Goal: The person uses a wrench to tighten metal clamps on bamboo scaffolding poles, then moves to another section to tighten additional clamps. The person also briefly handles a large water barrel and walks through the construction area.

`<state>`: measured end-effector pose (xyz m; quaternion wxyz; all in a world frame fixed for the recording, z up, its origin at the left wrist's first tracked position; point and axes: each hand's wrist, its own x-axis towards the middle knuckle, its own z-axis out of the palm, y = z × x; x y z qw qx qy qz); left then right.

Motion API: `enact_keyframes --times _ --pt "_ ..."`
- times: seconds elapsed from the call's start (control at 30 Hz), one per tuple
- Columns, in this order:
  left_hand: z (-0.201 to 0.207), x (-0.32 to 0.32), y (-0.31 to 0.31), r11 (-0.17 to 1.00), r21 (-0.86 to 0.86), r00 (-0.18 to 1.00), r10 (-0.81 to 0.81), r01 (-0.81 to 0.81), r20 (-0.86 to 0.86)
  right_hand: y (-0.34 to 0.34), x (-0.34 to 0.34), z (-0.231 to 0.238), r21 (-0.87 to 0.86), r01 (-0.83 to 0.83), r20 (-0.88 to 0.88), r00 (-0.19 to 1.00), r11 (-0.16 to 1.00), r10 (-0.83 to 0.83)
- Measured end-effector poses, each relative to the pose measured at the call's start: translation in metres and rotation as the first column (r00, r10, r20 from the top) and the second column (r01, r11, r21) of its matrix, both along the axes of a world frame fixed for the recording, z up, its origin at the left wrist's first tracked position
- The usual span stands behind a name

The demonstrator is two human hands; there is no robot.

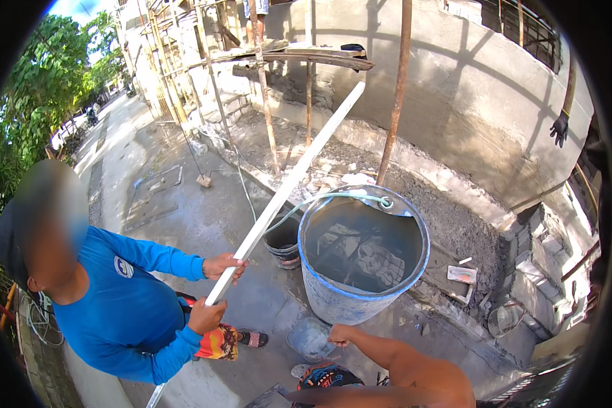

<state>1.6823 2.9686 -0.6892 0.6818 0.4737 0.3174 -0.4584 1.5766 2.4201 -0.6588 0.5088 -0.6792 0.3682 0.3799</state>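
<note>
My right hand (340, 335) is closed, knuckles up, at the end of my bent bare arm. It is beside a shallow grey-blue container (309, 340) on the ground; what the fingers hold, if anything, is too small to make out. My left hand is not in view. In front stands a large blue-rimmed drum (350, 311) of murky water, with a pale green hose (299, 204) over its rim. At my left, a co-worker in a blue long-sleeved shirt (126, 306) grips a long white straight bar (285, 190) with both hands, slanting it up past the drum.
A dark bucket (283, 251) stands left of the drum. Rusty poles (396, 88) and a plank platform (313, 58) front the plastered wall (455, 81). Grey blocks (540, 265) are piled at right. A black glove (559, 129) hangs near the wall. A small rectangular tool (462, 274) lies beyond the drum.
</note>
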Motion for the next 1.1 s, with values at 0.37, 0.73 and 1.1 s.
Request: enact_keyframes --times 0.37,0.73,1.1 --pt "0.095 0.23 -0.001 0.834 -0.516 0.812 -0.432 0.194 -0.393 0.057 0.007 -0.063 -0.475 -0.153 0.105 0.968 0.867 0.229" --pt "-0.02 0.143 0.012 0.846 0.121 0.73 -0.512 0.519 0.454 0.145 -0.089 -0.033 -0.59 0.268 0.149 0.963 0.762 -0.223" --pt "-0.077 0.085 0.142 0.671 0.422 0.407 -0.722 0.61 0.559 0.321 -0.147 -0.004 -0.287 0.405 0.147 0.914 0.868 -0.378"
